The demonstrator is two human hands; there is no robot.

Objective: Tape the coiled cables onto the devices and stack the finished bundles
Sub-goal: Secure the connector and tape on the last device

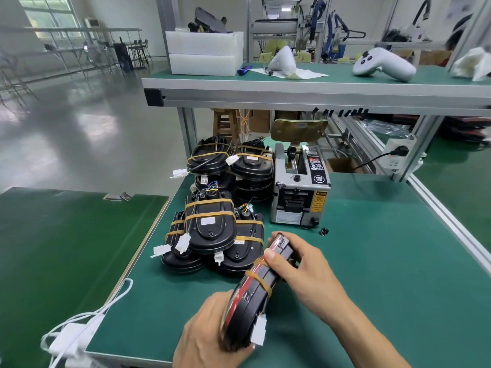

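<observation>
- Left hand (210,333) grips the near end of a taped black device (255,285), held on edge above the workbench (372,261) near its front edge.
- Right hand (297,261) clasps its far end.
- Finished bundles (212,229) are stacked just beyond, beside the tape dispenser (300,192).

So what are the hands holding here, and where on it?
One black device with tape bands, tilted on edge above the table. The left hand grips its near rounded end; the right hand grips the far end.
</observation>
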